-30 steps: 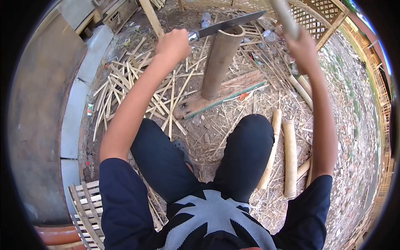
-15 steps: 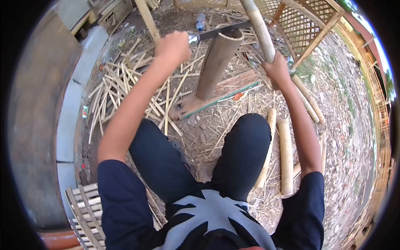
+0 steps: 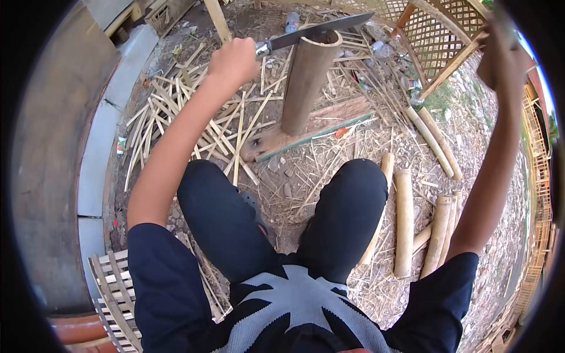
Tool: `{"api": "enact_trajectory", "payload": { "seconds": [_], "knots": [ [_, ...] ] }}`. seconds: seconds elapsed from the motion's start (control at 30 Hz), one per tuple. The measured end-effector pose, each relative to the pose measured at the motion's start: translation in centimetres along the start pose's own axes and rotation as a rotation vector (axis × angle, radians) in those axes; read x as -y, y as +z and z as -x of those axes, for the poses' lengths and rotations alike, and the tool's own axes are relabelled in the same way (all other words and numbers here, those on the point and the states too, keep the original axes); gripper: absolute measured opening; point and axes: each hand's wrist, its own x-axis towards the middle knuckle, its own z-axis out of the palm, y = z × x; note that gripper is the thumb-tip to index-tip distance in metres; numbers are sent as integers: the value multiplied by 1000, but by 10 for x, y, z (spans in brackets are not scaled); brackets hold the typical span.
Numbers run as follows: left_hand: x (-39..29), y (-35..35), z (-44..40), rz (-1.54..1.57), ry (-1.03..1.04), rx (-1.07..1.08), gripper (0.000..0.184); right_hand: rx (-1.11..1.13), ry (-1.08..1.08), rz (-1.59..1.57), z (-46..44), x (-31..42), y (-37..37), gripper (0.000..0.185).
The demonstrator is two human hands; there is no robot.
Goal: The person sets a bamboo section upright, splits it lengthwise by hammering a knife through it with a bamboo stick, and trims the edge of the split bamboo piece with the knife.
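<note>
My left hand (image 3: 233,60) is closed around the handle of a machete (image 3: 321,29). Its blade points right, across the top of a thick bamboo section (image 3: 306,88); whether it touches the rim, I cannot tell. The section stands upright, slightly tilted, on a wooden plank (image 3: 262,147) on the ground. High at the upper right, my right hand (image 3: 502,62) is raised and blurred, its fingers apparently wrapped round the bamboo pole seen in it half a second ago. The pole itself is lost in blur and the dark frame edge.
Split bamboo strips (image 3: 170,117) lie heaped on the left. Cut bamboo lengths (image 3: 404,223) lie right of my knees. A lattice frame (image 3: 438,41) stands at the upper right, and a plastic bottle (image 3: 292,22) lies behind the upright bamboo. A slatted piece (image 3: 118,288) is at lower left.
My right hand has swung up and right, away from the blade, where the bamboo pole was. The machete has shifted slightly left, its tip now angled up, still above the upright bamboo.
</note>
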Motion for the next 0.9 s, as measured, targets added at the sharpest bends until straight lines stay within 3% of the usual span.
{"api": "enact_trajectory", "payload": {
  "seconds": [0.07,0.13,0.17,0.2,0.23,0.27,0.3,0.33,0.37,0.47,0.53,0.63,0.7,0.77,0.83,0.9],
  "knots": [
    [1,-3,1,9,-11,15,20,-163,-391,-131,-23,-13,-23,32],
    [5,-3,0,-1,-18,9,19,-240,-598,-374,-24,-25,8,34],
    [8,-3,0,2,-19,13,20,-335,-469,-252,1,-38,33,36],
    [11,-2,1,7,-18,17,20,-270,-262,-51,44,-61,66,38],
    [12,-3,1,15,-14,17,21,-28,-70,215,87,-89,104,41],
    [10,-8,-2,9,-11,14,22,358,55,391,127,-107,134,44],
    [8,-13,-2,4,-14,12,23,611,207,232,159,-101,143,48],
    [3,-14,0,-17,4,33,24,674,426,39,166,-91,140,48],
    [-2,-10,-5,-42,-10,0,25,491,63,351,160,-129,148,48],
    [-8,-16,-7,-78,72,20,22,609,180,240,108,-52,99,49],
    [-14,-19,-12,-100,95,-3,21,561,239,216,73,-22,75,41],
    [-16,-12,-4,-102,114,-19,18,253,-46,239,-14,-38,22,55],
    [-14,-9,-4,-96,114,-57,15,103,0,130,-24,25,-6,45],
    [-11,-11,-3,-87,103,-43,16,-104,-180,-82,-46,15,-21,34],
    [-8,-12,-5,-87,93,-39,16,-261,-377,-198,-44,-10,-8,24],
    [-7,-10,-4,-88,88,-36,16,-327,-252,-70,11,-40,50,27]
  ]
}}
